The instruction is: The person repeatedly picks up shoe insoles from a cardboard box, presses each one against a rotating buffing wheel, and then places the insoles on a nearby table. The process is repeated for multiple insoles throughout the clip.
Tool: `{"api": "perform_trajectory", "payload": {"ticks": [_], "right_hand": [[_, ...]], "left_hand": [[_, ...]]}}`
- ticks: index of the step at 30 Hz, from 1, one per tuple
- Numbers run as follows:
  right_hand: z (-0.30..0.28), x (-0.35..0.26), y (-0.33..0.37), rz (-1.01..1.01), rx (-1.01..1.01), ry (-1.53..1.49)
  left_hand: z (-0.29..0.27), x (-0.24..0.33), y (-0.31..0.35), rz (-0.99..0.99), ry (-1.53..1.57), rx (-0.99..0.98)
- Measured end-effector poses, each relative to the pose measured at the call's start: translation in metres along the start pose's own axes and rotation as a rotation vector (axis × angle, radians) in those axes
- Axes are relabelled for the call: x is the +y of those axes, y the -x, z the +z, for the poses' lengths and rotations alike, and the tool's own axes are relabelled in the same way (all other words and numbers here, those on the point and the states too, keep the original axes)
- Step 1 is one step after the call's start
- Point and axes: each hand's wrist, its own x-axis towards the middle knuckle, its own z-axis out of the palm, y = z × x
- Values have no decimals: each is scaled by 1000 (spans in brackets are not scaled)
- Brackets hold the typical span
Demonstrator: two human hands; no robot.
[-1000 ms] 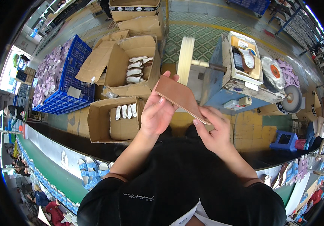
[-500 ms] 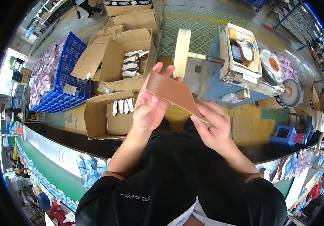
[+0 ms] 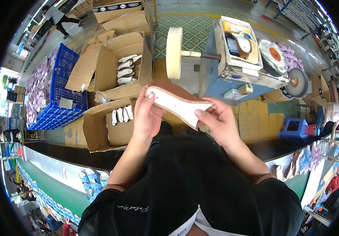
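you hold one brown-and-white wedge piece (image 3: 177,103) in your two hands, in front of your body, its white face turned up toward you. your left hand (image 3: 145,114) pinches the rounded end, the thumb on the white face near the edge and the fingers curled behind. your right hand (image 3: 219,122) pinches the other, straight-cut end between thumb and fingers. the piece spans the gap between your hands, its middle bare of fingers on the white side. beyond your left hand stand two open boxes: the nearer carton (image 3: 92,137) holds four white pieces (image 3: 122,114) in a row; the farther carton (image 3: 116,88) holds several more, overlapping too much to count surely. one blue crate (image 3: 70,74) of lilac pieces (image 3: 39,90) stands left of them. three wheels sit ahead and to your right: one cream wheel (image 3: 173,53), one fluffy white wheel (image 3: 272,56) and one grey wheel (image 3: 297,83). one blue stool (image 3: 293,128) stands farther right.
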Motion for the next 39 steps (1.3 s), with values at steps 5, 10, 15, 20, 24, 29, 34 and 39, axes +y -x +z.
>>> {"api": "perform_trajectory", "payload": {"ticks": [5,10,15,20,24,29,34,39], "right_hand": [[-16,-5,-14,365,-114,-568],[-27,9,-14,555,-124,-846],[-32,21,-15,677,-154,-1089],[-32,22,-14,742,-133,-1137],[-32,21,-16,777,-182,-1199],[-31,17,-19,761,-256,-1215],[-31,14,-19,733,-252,-1135],[-28,14,-21,707,-218,-1018]], "left_hand": [[1,-2,0,-118,31,-50],[6,-4,0,-159,-69,9],[9,-9,0,-130,-167,109],[12,-9,6,-55,-103,91],[17,-8,12,77,-135,57],[24,-1,17,193,-235,-55],[28,3,17,215,-243,-87],[20,3,18,177,-285,-106]]}}
